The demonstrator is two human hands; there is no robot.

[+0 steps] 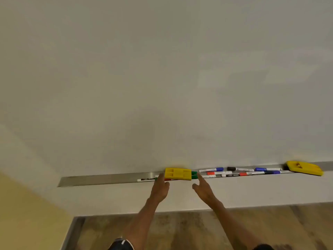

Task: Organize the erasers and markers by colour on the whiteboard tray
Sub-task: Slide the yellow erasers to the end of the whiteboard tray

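Two yellow erasers [178, 173] [304, 168] sit on the whiteboard tray [108, 178] among roughly nine markers [241, 171]. Left hand [160, 188] and right hand [203, 188] flank one eraser, fingers [200, 178] loosely spread, pinching nothing.

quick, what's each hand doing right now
Left hand: open, fingertips at the left end of the yellow eraser, not gripping.
Right hand: open, index finger reaching to the green marker, holding nothing.

Green marker [194, 174] half behind eraser [178, 173]
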